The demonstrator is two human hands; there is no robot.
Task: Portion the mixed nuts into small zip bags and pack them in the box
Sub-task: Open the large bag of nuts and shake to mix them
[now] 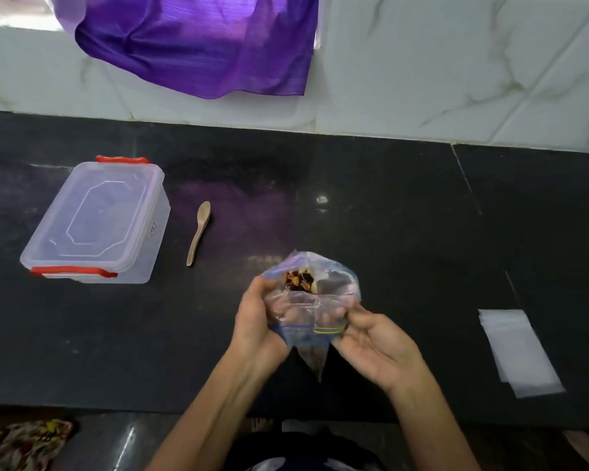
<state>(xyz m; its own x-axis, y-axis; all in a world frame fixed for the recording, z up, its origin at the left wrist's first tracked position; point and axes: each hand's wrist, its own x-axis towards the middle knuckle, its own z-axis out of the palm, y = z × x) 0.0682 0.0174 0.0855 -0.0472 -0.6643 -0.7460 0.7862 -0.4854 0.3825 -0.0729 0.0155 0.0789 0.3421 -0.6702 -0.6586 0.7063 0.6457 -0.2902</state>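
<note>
Between both hands, above the near middle of the counter: big bag (312, 300) of mixed nuts (299, 281), clear plastic, zip strip toward the body, a loose corner hanging below.
Left hand (257, 321): wrapped round the bag's left side, fingers showing through the film.
Right hand (371, 345): pinching the bag's right edge by the zip, palm turned up.
Nuts: heaped at the far end of the bag, away from the grips; bag's long axis running roughly from body to wall. Mouth open or sealed: cannot tell.
Spoon (199, 232): wooden, flat on the counter, left of and beyond the bag, bowl toward the wall; nearer the left hand, well apart from it.
Small bags (519, 351): flat pale stack at the right, near the counter's front edge; nearer the right hand. All look unfilled (task judged barely begun).
Box (96, 222): clear, red clips, lid on, far left; must be unclipped before packing.
Coming move, as judged: open the zip, free one hand for spoon or small bag.
Counter (388, 215): dark polished stone, faintly reflective.
Wall (456, 69): white marbled tile.
Cloth (198, 39): purple, hanging over the wall at the top.
</note>
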